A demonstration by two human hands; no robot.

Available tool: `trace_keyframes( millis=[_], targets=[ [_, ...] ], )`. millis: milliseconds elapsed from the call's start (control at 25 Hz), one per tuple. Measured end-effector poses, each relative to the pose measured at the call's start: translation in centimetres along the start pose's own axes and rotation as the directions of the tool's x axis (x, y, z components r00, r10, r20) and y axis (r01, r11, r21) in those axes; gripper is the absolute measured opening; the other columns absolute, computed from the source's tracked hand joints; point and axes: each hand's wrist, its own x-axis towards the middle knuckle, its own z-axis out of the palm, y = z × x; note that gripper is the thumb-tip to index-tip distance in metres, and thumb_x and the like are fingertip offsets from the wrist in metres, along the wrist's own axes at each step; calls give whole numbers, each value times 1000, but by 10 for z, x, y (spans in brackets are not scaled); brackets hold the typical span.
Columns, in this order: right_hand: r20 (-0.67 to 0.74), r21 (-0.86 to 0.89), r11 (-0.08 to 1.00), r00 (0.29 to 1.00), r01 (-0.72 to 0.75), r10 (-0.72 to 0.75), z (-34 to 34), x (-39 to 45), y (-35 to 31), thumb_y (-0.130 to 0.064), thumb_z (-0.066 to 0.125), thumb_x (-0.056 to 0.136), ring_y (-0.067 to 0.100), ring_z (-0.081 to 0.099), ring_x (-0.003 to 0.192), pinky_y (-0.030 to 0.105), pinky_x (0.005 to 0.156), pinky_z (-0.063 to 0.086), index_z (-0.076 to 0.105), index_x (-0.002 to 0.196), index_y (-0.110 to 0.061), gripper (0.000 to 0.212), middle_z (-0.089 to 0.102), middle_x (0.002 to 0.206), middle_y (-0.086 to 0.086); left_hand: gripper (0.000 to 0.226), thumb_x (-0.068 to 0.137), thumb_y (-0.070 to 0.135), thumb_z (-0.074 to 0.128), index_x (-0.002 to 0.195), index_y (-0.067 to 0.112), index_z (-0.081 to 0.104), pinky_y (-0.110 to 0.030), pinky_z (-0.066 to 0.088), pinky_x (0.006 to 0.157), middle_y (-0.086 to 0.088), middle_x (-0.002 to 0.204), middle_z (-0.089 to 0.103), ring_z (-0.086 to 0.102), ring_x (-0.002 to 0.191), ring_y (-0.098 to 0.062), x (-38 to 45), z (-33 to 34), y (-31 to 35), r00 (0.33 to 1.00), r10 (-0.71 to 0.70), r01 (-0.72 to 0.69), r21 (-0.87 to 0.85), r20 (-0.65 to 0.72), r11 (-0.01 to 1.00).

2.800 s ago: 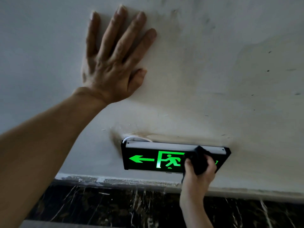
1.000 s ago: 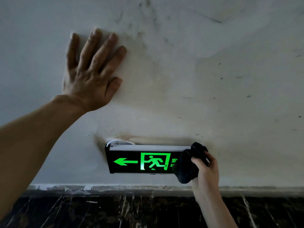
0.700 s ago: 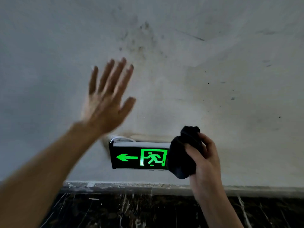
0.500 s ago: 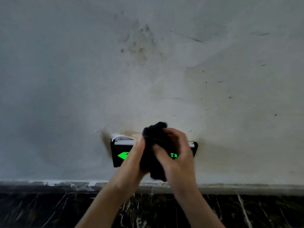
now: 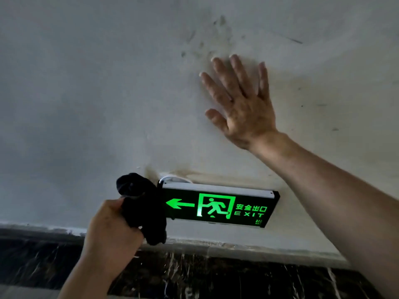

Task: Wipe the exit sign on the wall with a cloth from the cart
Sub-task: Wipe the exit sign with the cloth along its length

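A black exit sign (image 5: pixel 218 207) with a green arrow, running figure and "EXIT" lettering hangs low on the white wall. My left hand (image 5: pixel 112 229) grips a bunched dark cloth (image 5: pixel 142 207), which covers the sign's left end. My right hand (image 5: pixel 239 104) lies flat on the wall above and to the right of the sign, fingers spread, holding nothing. The sign's whole lit face is visible.
The white wall (image 5: pixel 86 104) is stained with brown streaks above the sign and dark smudges (image 5: pixel 207 42) higher up. A white cable (image 5: pixel 174 179) loops out behind the sign's top left corner. Below runs a dark marble skirting band (image 5: pixel 216 275).
The cloth passed from my right hand to my left hand in front of the sign. My left hand left the wall; my right hand now presses the wall. The cloth moved from the sign's right end to its left end.
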Motion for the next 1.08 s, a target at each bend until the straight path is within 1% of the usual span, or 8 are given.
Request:
trace_keyframes(
  millis=[120, 240, 360, 520, 600, 720, 960, 1080],
  targets=[
    [-96, -106, 994, 994, 37, -47, 22, 2, 9, -47, 44, 96, 36, 30, 142, 63, 110, 6, 31, 150, -23, 60, 36, 155, 9, 34, 67, 14, 64, 101, 16, 66, -27, 56, 71, -5, 95, 67, 65, 80, -16, 22, -19, 13, 989, 146, -145, -50, 25, 988],
    [-175, -150, 988, 982, 40, -66, 33, 3, 12, -50, 40, 97, 36, 29, 142, 62, 111, 5, 29, 151, -23, 61, 37, 155, 9, 47, 88, -5, 49, 122, 26, 57, -31, 61, 76, -1, 120, 65, 70, 101, -17, 54, -22, 11, 909, 402, -381, 171, -108, 908],
    [-224, -160, 986, 971, 43, -78, 37, 4, 14, -51, 34, 97, 36, 32, 140, 62, 112, 8, 30, 150, -24, 60, 39, 154, 8, 58, 90, -10, 57, 118, 41, 58, -30, 60, 82, 5, 123, 63, 67, 109, -15, 81, -19, -3, 795, 588, -497, 392, -153, 774],
    [-241, -186, 982, 966, 46, -91, 40, 6, 14, -53, 31, 97, 35, 37, 138, 63, 111, 14, 36, 148, -24, 59, 44, 151, 7, 71, 76, -17, 61, 107, 46, 54, -29, 46, 86, -4, 118, 47, 54, 98, -16, 106, -23, -38, 726, 679, -324, 814, -113, 482],
    [-240, -182, 983, 968, 37, -81, 41, 7, 15, -54, 32, 96, 35, 37, 138, 62, 111, 13, 35, 148, -25, 59, 44, 151, 7, 64, 76, -17, 58, 115, 33, 54, -25, 45, 82, -3, 115, 43, 51, 88, -7, 109, -25, -57, 754, 640, -262, 825, -149, 501],
    [-249, -196, 980, 965, 26, -75, 44, 5, 15, -53, 34, 96, 35, 35, 139, 63, 111, 13, 34, 148, -26, 59, 44, 151, 6, 55, 81, -12, 57, 126, 19, 52, -36, 46, 82, -3, 115, 45, 50, 86, -9, 112, -34, -82, 777, 573, -137, 820, -259, 556],
    [-292, -212, 977, 952, 30, -93, 49, 7, 14, -53, 35, 95, 34, 36, 137, 64, 110, 14, 35, 147, -26, 58, 46, 149, 7, 51, 83, -11, 58, 127, 13, 53, -52, 48, 91, -9, 118, 48, 55, 97, -31, 119, -64, -115, 834, 470, 39, 881, -289, 472],
    [-293, -219, 975, 952, 27, -92, 50, 6, 16, -53, 35, 95, 35, 37, 137, 65, 110, 16, 35, 147, -26, 58, 46, 149, 7, 42, 82, -2, 64, 120, 15, 58, -53, 46, 92, -14, 114, 53, 54, 97, -35, 123, -78, -124, 845, 422, 186, 920, -329, 345]
  ],
)
